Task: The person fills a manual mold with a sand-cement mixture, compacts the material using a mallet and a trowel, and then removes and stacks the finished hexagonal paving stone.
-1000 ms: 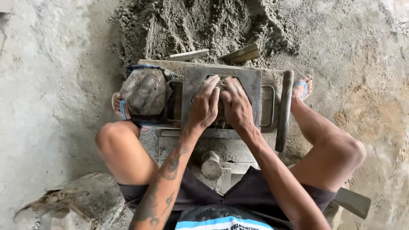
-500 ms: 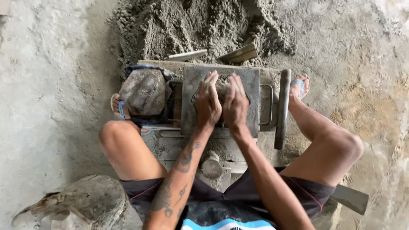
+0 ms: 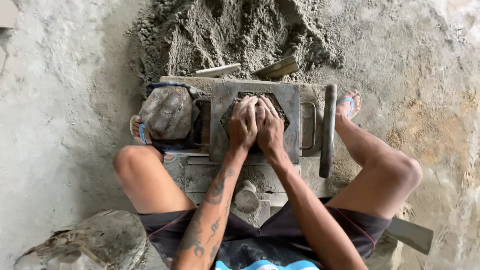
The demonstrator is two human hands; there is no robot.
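A grey metal mould (image 3: pixel 290 107) with a hexagonal opening lies in front of me, filled with damp grey cement mix. My left hand (image 3: pixel 243 123) and my right hand (image 3: pixel 270 127) lie side by side, palms down, on the mix inside the opening. Fingers are together and flat; neither hand holds anything. The mould rests on a dusty metal base (image 3: pixel 215 175) between my bare knees.
A heap of cement mix (image 3: pixel 235 35) lies beyond the mould, with two flat tools (image 3: pixel 280 67) stuck at its edge. A cement-crusted container (image 3: pixel 167 115) stands left of the mould, a metal bar handle (image 3: pixel 327 130) right. A crusted lump (image 3: pixel 95 240) sits lower left.
Both hands have slid slightly toward me over the mix while staying pressed together; my head has leaned forward, so my knees spread wider in view.
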